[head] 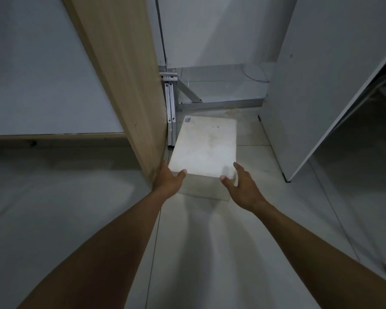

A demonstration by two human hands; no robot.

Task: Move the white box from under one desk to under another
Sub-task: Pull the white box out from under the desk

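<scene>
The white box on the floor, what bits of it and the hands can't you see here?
- Left hand, head view: its fingers go round the side of the white box, so they are hidden.
- Box underside: hidden against the floor; whether it is lifted cannot be told.
- Small mark on the box's far corner: too small to read.
- Right hand: blurred at the fingertips, so its grip is unclear.
</scene>
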